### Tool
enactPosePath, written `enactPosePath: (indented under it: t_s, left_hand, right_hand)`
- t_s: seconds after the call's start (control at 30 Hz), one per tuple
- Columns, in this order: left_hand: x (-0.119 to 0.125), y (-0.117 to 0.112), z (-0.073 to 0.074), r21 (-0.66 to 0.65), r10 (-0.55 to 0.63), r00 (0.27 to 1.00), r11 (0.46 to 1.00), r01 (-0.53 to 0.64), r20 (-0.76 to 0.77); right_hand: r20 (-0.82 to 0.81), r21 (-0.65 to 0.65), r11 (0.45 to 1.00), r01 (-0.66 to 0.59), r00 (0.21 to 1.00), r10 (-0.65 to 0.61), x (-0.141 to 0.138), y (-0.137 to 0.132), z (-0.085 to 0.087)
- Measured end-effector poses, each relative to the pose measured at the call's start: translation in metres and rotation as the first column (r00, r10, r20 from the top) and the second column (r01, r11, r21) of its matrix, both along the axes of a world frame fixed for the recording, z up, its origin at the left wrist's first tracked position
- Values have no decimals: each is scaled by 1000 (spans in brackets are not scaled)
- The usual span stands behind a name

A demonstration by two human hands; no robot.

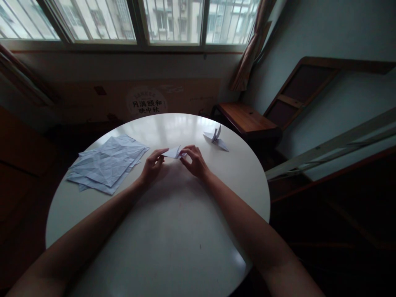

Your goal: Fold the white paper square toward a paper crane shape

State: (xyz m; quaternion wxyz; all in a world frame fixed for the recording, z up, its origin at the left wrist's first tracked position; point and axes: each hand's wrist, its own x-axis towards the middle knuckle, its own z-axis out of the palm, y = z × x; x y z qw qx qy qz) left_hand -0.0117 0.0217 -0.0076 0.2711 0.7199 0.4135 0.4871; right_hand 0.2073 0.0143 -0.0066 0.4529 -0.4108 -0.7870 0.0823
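Between my two hands is a piece of folded white paper point(171, 153), held just above the round white table point(167, 231). My left hand point(152, 166) pinches its left end between thumb and fingers. At the paper's right end, my right hand point(194, 161) grips a folded part with thumb and forefinger. The fingers hide some of the folds. A finished-looking paper crane point(215, 139) stands on the table beyond my right hand. To the left of my left hand lies a stack of creased paper sheets point(108, 161).
A low wooden stool or bench point(247, 117) stands behind the table on the right. Against the wall under the barred window point(173, 20) is a large printed cardboard panel point(192, 95). A curtain point(247, 62) hangs at the window's right side.
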Motion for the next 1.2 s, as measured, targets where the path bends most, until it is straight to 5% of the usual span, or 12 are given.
enactPosePath:
  t_s: [0.23, 0.53, 0.7, 0.87, 1.2]
  left_hand:
    - [2, -5, 2, 91, -109, 992, 989, 115, -70]
    - [2, 2, 1, -83, -54, 994, 995, 62, 98]
    - [-1, 3, 5, -229, 38, 974, 973, 15, 224]
    - [-3, 4, 5, -243, 128, 955, 968, -62, 266]
    - [3, -1, 8, -163, 34, 970, 987, 6, 241]
  right_hand:
    - [104, -67, 996, 65, 993, -58, 3, 5, -10]
    - [113, -134, 987, 94, 990, -79, 1, 0, -4]
    - [104, -131, 990, 50, 994, -37, 0, 1, -6]
    - [73, -145, 986, -80, 993, 92, 2, 7, -6]
    - [227, -119, 983, -142, 960, 166, 1, 6, -9]
